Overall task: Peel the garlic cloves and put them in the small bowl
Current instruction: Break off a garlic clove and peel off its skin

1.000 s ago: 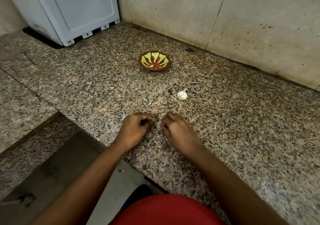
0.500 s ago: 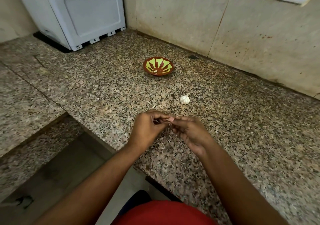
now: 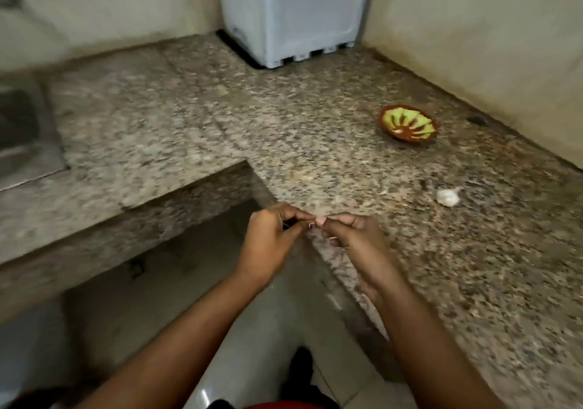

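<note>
The view has swung to the left since a moment ago, so the small bowl [image 3: 408, 123] and the garlic bulb [image 3: 447, 196] now sit off to the right, while the two hands, then over the table [image 3: 189, 118], have come back to its front edge, partly above the floor. The step in hand looks like peeling a single clove: the left hand [image 3: 271, 241] and the right hand [image 3: 356, 238] meet fingertip to fingertip, both sets of fingers curled and pinching something small and pale between them. The frame is blurred, so this is probably a garlic clove [image 3: 311, 225] with a scrap of skin, though its outline cannot be made out. It lies right at the tips of the thumbs and forefingers, held in the air and not resting on anything. The bowl appears to hold no cloves yet. The next move calls for pulling the skin free, then carrying the bare clove forward and right, past the bulb, to the bowl, which stands well apart from the hands.
</note>
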